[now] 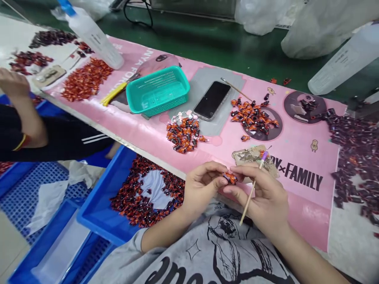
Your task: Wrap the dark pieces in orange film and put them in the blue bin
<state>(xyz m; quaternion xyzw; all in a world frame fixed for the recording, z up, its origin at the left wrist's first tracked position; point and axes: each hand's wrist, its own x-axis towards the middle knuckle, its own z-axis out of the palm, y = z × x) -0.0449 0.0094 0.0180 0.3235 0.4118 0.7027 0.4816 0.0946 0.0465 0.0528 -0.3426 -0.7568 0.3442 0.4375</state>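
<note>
Between the fingertips of both hands is a small orange-and-black plastic piece (pixel 230 178), close to my body above the table edge. My left hand (pixel 204 185) pinches it from the left. My right hand (pixel 263 193) touches its right side with thumb and forefinger, and also holds a thin wooden stick (pixel 250 197) with a purple tip, slanting down across the palm. Just beyond the right hand lies a worn, stained card (pixel 251 154). Piles of similar pieces (pixel 183 134) and pieces (pixel 254 116) rest on the pink mat farther out.
A green basket (pixel 158 90), a phone (pixel 212 99) and a brush (pixel 237 88) lie on the pink mat (pixel 142 138). White bottles (pixel 94 39) stand left and right (pixel 343 59). Dark pieces (pixel 355 146) cover the right end. A blue crate (pixel 100 205) holds more pieces. Another person's arm (pixel 26 106) is at left.
</note>
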